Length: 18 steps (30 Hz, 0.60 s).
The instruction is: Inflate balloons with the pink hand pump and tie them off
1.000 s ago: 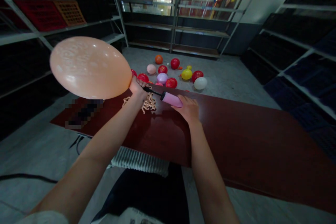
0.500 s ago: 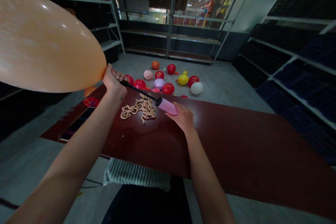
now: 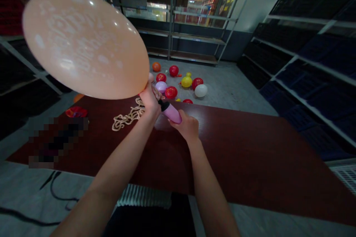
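A large peach balloon (image 3: 89, 44) with pale printed lettering fills the upper left. Its neck meets the front end of a hand pump, and my left hand (image 3: 150, 98) is closed around that joint. The pink barrel of the balloon pump (image 3: 171, 113) points down and right into my right hand (image 3: 187, 126), whose fingers wrap its rear end. Little of the black rod shows between the two hands. Beside my left wrist, a tangle of thin beige uninflated balloons or cord (image 3: 126, 118) lies on the dark red table (image 3: 236, 155).
On the floor beyond the table lie several balloons, among them a white balloon (image 3: 200, 90) and a yellow balloon (image 3: 186, 82). A red crumpled thing (image 3: 76, 112) sits at the table's left. Metal shelves (image 3: 194, 39) stand behind; dark crates (image 3: 314, 77) line the right.
My left hand has come right and down toward my right hand, so the pump's black rod has slid into the pink barrel. The balloon moved right with it. The view has shifted slightly.
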Tool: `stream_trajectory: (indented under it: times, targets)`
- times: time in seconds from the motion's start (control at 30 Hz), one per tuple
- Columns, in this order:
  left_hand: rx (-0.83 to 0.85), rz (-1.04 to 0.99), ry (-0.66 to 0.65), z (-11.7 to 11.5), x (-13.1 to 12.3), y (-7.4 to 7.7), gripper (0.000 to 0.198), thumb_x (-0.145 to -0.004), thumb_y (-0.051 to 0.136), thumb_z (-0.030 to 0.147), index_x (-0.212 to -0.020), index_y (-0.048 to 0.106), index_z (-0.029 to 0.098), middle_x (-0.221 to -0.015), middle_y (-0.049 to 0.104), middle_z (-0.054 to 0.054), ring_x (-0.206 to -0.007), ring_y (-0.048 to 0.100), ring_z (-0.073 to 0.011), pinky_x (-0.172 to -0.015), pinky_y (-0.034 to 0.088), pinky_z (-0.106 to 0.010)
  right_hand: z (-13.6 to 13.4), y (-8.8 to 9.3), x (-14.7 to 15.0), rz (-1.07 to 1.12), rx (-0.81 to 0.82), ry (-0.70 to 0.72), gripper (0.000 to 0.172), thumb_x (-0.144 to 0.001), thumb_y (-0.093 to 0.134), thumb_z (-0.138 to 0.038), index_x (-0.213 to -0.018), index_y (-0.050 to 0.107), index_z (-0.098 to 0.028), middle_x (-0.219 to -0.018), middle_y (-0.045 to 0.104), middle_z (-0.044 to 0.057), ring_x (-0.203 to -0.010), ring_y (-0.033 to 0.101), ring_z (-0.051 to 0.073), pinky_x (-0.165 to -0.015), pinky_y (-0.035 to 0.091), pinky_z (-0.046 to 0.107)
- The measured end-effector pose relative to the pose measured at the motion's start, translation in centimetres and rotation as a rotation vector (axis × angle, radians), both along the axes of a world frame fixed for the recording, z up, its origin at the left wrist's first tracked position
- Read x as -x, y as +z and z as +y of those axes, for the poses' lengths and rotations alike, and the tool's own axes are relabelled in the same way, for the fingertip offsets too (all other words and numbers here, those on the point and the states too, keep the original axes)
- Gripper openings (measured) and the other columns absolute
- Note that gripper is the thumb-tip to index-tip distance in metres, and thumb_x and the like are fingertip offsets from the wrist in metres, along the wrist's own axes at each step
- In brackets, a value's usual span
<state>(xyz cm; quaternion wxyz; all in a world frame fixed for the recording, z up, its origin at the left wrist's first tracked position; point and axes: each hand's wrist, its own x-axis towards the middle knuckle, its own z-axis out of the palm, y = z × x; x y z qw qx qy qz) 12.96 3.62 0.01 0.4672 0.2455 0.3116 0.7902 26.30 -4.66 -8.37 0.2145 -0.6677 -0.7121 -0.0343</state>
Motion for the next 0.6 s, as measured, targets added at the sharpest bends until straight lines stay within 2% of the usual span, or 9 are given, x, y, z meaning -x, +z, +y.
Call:
stream_trajectory:
  times: [0.07, 0.13, 0.2, 0.27, 0.33, 0.43, 0.6]
  targets:
    - [0.041, -0.069, -0.031, -0.5, -0.4, -0.4, 0.052, -0.109, 0.041, 0.025, -0.059, 0.026, 0.023, -0.042, 0.02, 0.008, -0.033, 0.02, -0.0092, -0.038, 0.022, -0.026, -0.2, 0.5, 0.2, -0.01, 0.017, 0.011, 0.043, -0.086, 0.066, -0.058, -0.111, 0.067, -0.023, -0.096, 0.077, 0.007, -0.084, 0.071, 0.025, -0.069, 0.04, 0.029]
    - [0.104, -0.122, -0.05, -1.2, -0.4, -0.8, 0.052, -0.108, 0.041, 0.025, -0.059, 0.027, 0.022, -0.042, 0.022, 0.008, -0.034, 0.023, -0.0086, -0.039, 0.025, -0.024, -0.5, 1.2, 0.7, 0.003, 0.012, 0.045, 0.049, -0.087, 0.066, -0.053, -0.126, 0.062, -0.023, -0.107, 0.076, 0.008, -0.09, 0.071, 0.025, -0.074, 0.043, 0.031]
    - [0.175, -0.153, -0.065, -2.0, -0.4, -1.5, 0.05, -0.106, 0.045, 0.025, -0.059, 0.028, 0.022, -0.043, 0.024, 0.008, -0.035, 0.026, -0.0083, -0.039, 0.028, -0.023, -0.8, 1.8, 1.5, 0.002, 0.0, 0.096, 0.06, -0.09, 0.064, -0.05, -0.143, 0.05, -0.025, -0.118, 0.073, 0.008, -0.096, 0.069, 0.024, -0.079, 0.045, 0.032]
    - [0.225, -0.164, -0.081, -2.7, -0.3, -2.7, 0.049, -0.102, 0.049, 0.021, -0.058, 0.027, 0.022, -0.042, 0.026, 0.008, -0.034, 0.027, -0.0078, -0.04, 0.029, -0.022, -1.3, 2.2, 2.2, -0.043, -0.003, 0.153, 0.065, -0.093, 0.061, -0.047, -0.151, 0.04, -0.029, -0.125, 0.069, 0.008, -0.1, 0.068, 0.024, -0.082, 0.046, 0.033]
    - [0.272, -0.169, -0.081, -3.2, -0.1, -4.0, 0.047, -0.097, 0.055, 0.021, -0.058, 0.029, 0.021, -0.043, 0.029, 0.008, -0.035, 0.03, -0.0073, -0.042, 0.033, -0.02, -1.7, 2.5, 2.7, -0.111, 0.008, 0.196, 0.058, -0.095, 0.059, -0.046, -0.149, 0.043, -0.031, -0.127, 0.067, 0.008, -0.103, 0.067, 0.025, -0.081, 0.046, 0.033]
    - [0.336, -0.161, -0.095, -3.6, 0.6, -5.7, 0.04, -0.092, 0.058, 0.024, -0.059, 0.035, 0.021, -0.043, 0.037, 0.007, -0.038, 0.04, -0.0091, -0.046, 0.041, -0.02, -2.1, 2.6, 3.2, -0.184, 0.073, 0.212, 0.042, -0.097, 0.056, -0.046, -0.135, 0.056, -0.028, -0.118, 0.067, 0.008, -0.099, 0.067, 0.024, -0.076, 0.047, 0.031]
    - [0.421, -0.109, -0.147, -2.7, 4.3, -6.8, 0.033, -0.084, 0.063, 0.026, -0.061, 0.04, 0.02, -0.046, 0.045, 0.003, -0.041, 0.05, -0.0131, -0.048, 0.046, -0.023, -2.2, 2.4, 3.4, -0.203, 0.113, 0.229, 0.032, -0.096, 0.058, -0.043, -0.125, 0.059, -0.029, -0.113, 0.068, 0.004, -0.092, 0.069, 0.021, -0.069, 0.045, 0.028]
